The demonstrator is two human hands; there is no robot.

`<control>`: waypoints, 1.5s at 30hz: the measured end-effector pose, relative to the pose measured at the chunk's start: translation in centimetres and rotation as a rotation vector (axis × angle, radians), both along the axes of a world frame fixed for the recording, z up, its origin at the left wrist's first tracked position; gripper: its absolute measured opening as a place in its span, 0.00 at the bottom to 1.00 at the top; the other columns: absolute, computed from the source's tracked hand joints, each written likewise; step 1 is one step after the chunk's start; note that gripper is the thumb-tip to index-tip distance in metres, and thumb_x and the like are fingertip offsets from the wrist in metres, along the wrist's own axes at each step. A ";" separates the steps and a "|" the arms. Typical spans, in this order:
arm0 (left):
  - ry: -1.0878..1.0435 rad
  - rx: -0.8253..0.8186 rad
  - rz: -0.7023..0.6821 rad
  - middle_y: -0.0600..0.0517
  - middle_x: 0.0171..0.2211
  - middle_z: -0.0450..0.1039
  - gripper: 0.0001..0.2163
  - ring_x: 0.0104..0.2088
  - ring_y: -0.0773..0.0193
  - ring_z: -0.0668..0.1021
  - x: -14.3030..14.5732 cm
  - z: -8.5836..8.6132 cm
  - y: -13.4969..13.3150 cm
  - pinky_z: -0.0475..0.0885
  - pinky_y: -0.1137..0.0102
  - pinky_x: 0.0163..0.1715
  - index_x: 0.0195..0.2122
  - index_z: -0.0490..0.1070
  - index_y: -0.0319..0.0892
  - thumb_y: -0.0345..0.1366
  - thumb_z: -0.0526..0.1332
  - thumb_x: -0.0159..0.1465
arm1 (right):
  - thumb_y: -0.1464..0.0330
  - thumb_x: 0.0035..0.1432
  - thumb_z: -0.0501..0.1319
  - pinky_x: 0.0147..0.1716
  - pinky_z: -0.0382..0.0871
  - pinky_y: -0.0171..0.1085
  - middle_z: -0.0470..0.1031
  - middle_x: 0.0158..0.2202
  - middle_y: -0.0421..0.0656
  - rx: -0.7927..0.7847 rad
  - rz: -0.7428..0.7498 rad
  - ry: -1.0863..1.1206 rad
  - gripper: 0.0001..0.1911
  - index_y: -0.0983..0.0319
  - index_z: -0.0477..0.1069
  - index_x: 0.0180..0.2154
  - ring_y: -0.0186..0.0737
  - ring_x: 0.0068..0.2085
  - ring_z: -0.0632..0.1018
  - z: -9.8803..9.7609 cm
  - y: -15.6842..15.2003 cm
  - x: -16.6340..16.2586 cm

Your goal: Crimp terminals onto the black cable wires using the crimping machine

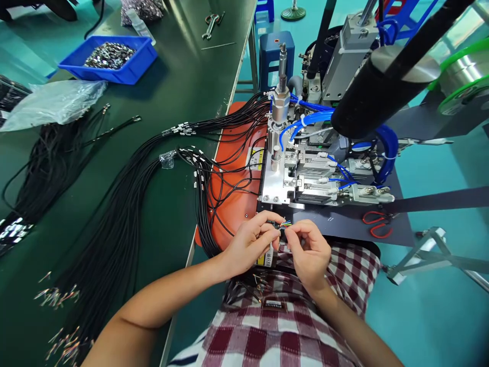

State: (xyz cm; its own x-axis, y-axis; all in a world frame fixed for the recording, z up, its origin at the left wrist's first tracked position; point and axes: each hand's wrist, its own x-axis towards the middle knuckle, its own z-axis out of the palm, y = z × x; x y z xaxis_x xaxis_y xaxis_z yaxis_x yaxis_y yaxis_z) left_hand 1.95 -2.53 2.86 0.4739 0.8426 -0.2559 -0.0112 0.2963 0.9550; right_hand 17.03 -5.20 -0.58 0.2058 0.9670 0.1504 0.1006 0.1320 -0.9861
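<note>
Between my fingertips are the thin coloured wires (286, 224) of a cable end, fanned out in blue, yellow, green and red. My left hand (254, 239) pinches the cable just behind these wires. From the other side, my right hand (310, 247) has thumb and forefinger closed at the wires' tips. Both hands are above my lap, in front of the metal machine (280, 178). More black cables (206, 214) hang over the orange board (233, 178) to the left of the machine. Loose stripped wire ends (260, 283) lie on the checked apron below my hands.
On the green table (179, 66) lie a long black cable bundle (114, 224), a second bundle (49, 158) under a clear plastic bag (61, 99), a blue tray (130, 74) of small metal parts and a wrench (209, 26). Red-handled scissors (378, 224) rest right of the machine.
</note>
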 end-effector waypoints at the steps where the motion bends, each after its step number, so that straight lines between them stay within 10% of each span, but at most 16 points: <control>1: -0.001 0.000 -0.004 0.55 0.24 0.68 0.14 0.19 0.74 0.64 0.0 0.0 0.0 0.57 0.78 0.17 0.49 0.63 0.40 0.41 0.55 0.67 | 0.72 0.58 0.61 0.29 0.64 0.37 0.67 0.28 0.39 0.008 0.005 -0.009 0.04 0.59 0.70 0.30 0.36 0.30 0.69 -0.1 -0.1 -0.1; 9: 0.143 0.148 0.129 0.52 0.32 0.68 0.09 0.30 0.69 0.69 0.5 0.7 0.0 0.65 0.75 0.29 0.38 0.72 0.39 0.39 0.62 0.61 | 0.72 0.58 0.60 0.28 0.64 0.36 0.66 0.26 0.38 -0.019 0.055 -0.079 0.07 0.59 0.67 0.28 0.35 0.27 0.68 0.3 -0.5 -0.3; 31: -0.059 -0.234 0.231 0.61 0.16 0.57 0.13 0.16 0.78 0.57 0.7 0.6 0.6 0.51 0.79 0.16 0.28 0.69 0.36 0.42 0.67 0.55 | 0.72 0.57 0.62 0.28 0.63 0.35 0.67 0.25 0.38 -0.094 0.098 -0.051 0.07 0.60 0.68 0.26 0.34 0.27 0.68 0.4 -0.7 -0.6; 45: -0.035 -0.267 0.158 0.60 0.16 0.56 0.15 0.17 0.77 0.57 0.4 0.7 0.7 0.49 0.78 0.16 0.30 0.69 0.35 0.44 0.66 0.56 | 0.62 0.56 0.64 0.21 0.58 0.31 0.67 0.24 0.37 -0.478 0.312 0.584 0.09 0.61 0.72 0.30 0.28 0.22 0.65 0.2 1.0 0.7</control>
